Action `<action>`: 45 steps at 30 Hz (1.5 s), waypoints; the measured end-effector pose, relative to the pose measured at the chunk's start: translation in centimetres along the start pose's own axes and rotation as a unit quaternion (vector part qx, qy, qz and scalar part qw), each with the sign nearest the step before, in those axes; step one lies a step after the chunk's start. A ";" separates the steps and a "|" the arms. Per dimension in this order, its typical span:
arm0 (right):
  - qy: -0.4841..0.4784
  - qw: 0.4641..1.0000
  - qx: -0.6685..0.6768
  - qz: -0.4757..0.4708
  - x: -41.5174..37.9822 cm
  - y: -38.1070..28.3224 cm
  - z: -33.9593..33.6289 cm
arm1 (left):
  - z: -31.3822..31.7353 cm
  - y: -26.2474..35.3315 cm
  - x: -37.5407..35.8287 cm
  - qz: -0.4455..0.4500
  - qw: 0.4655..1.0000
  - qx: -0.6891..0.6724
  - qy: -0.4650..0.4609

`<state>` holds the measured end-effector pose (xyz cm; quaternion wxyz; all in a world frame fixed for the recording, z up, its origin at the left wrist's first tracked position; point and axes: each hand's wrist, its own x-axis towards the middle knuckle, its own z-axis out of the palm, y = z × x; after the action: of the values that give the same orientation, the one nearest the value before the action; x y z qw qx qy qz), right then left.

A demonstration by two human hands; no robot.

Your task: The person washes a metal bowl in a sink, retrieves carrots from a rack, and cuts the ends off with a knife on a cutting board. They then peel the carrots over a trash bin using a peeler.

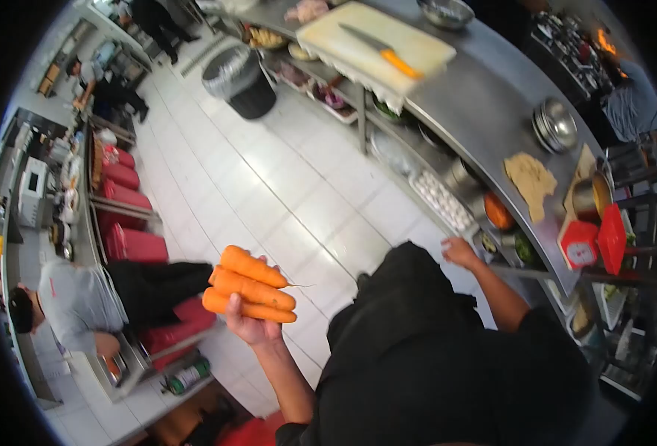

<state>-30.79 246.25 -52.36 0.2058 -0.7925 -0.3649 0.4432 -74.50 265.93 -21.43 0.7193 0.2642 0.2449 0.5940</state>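
Observation:
My left hand [248,327] is closed around three orange carrots [250,288], held up above the tiled floor. They lie side by side, and a thin root trails from the tip of the top one. Some of my fingers are hidden behind them. My right hand [460,254] hangs by my side with nothing in it, its fingers loosely apart, near the shelf under the steel counter [484,97]. On that counter a knife with an orange handle [400,64] rests on a white cutting board [358,37].
A black bin with a liner [241,80] stands ahead. White tiled floor [269,171] runs between the counters. A person in a grey shirt [83,305] works at the left. Metal bowls [555,125] and a red scale [580,249] sit on the right counter. Flames [606,41] rise beyond.

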 end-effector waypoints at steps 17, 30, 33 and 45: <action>0.349 0.904 -0.102 -0.224 22.8 -42.8 -19.3 | 6.1 -1.7 42.4 -0.089 0.994 -0.004 -0.070; 0.385 0.918 -0.081 0.049 32.3 -44.4 -20.5 | 7.7 -11.3 83.1 -0.240 0.950 0.065 -0.187; 0.420 0.901 -0.063 0.095 32.8 -45.5 -19.5 | 10.6 -14.3 92.1 -0.281 0.918 0.151 -0.236; 0.526 0.830 -0.132 0.131 34.1 -46.8 -17.2 | 15.0 -29.0 108.3 0.187 0.455 0.720 -0.489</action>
<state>-23.02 302.53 -31.86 0.2000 -0.9658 -0.1493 -0.0697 -24.57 366.66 -33.93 0.1457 0.9747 0.1376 0.0991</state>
